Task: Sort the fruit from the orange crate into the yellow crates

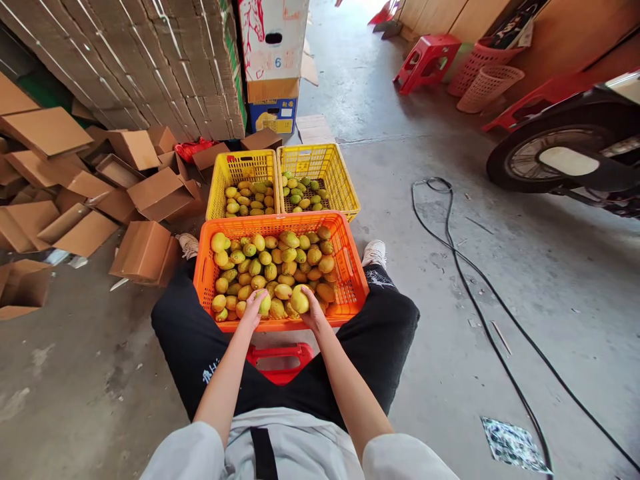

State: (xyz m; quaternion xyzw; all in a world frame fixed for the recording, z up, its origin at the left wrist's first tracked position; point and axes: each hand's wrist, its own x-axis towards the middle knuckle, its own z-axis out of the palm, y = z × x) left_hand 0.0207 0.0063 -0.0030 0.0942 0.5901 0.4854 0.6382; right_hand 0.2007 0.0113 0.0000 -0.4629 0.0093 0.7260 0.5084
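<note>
An orange plastic crate [357, 283] stands between my knees, holding many yellow and greenish lemons [270, 272]. Over its near edge, my left hand [255, 309] is closed around a yellow-green lemon [265, 305]. To the right of it, my right hand [314, 311] grips a larger-looking yellow lemon [300, 300]. The two hands are a short distance apart, and my palms are partly hidden. Directly behind the orange crate are two yellow crates side by side: the left yellow crate [217, 183] holds yellower lemons, the right yellow crate [345, 180] greener ones.
Loose cardboard boxes [143, 250] lie heaped at the left, before a tall stack of flattened cardboard [170, 67]. A black cable [467, 287] loops over the floor at right, near a motorcycle wheel [537, 157]. Red stools [427, 60] and pink baskets [490, 87] stand farther back.
</note>
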